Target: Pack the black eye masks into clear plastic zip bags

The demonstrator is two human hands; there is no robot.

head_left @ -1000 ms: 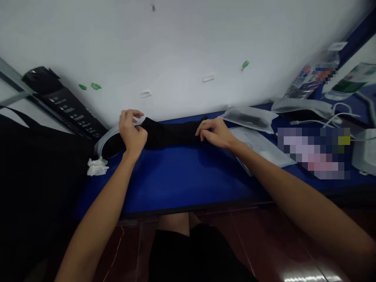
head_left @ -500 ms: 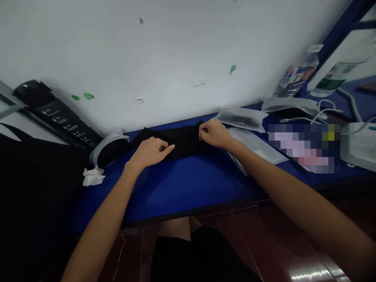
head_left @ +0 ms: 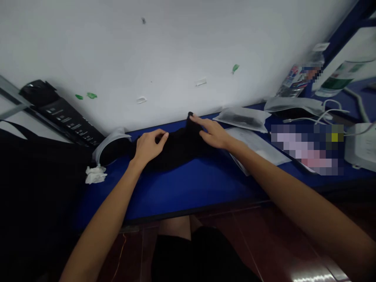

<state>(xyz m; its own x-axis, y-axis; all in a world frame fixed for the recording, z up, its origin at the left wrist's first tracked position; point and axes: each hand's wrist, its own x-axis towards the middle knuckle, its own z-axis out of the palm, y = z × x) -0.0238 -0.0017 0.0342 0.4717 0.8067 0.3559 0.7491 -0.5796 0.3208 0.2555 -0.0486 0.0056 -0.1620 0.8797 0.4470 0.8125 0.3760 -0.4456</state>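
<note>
- Black soft fabric piece [head_left: 173, 152]: long, bunched strip lying crosswise on the worktop, near its far edge; fabric type not discernible in the dark folds.
- Raised fabric end [head_left: 190, 120]: newly stood up from the far side of the strip, where it lay flatter half a second ago.
- Left hand [head_left: 149, 147]: moved across the strip's near-left part; grip loosely cupped, palm down, fingers lightly curled, pressing the cloth and not pinching it.
- Right hand [head_left: 213, 133]: at the strip's right end; grip spread, fingers extended and apart, fingertips just beside the raised end, no clear pinch.
- Blue worktop [head_left: 188, 194]: glossy surface carrying all items below.
- Round clear-rimmed dark object [head_left: 110, 150]: just left of the strip, touching or nearly touching it.
- Crumpled white tissue [head_left: 95, 175]: on the worktop's left edge.
- Translucent bag with dark contents [head_left: 242, 118]: beyond the right hand.
- Flat pale translucent sleeve [head_left: 254, 145]: under and beside the right wrist.
- Plastic bottle [head_left: 296, 80]: far right, partly blurred.
</note>
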